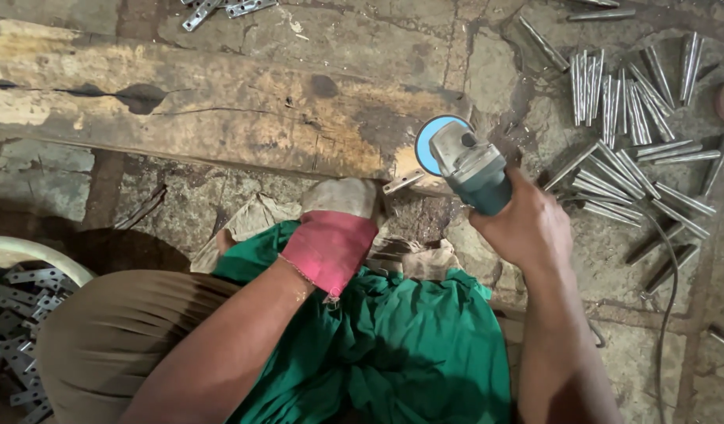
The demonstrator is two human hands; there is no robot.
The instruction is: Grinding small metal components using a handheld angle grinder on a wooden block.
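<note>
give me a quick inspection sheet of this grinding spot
surface: worn wooden plank on cracked stone floor
job's things: angle grinder with blue disc, small metal bracket at the plank edge
clutter: pile of metal strips at right, basin of brackets at lower left
grippers: left hand in a pink and grey glove holds the bracket; right hand, bare, grips the grinder
cables: grinder cord trails over the floor at right
surroundings: green cloth over the lap
</note>
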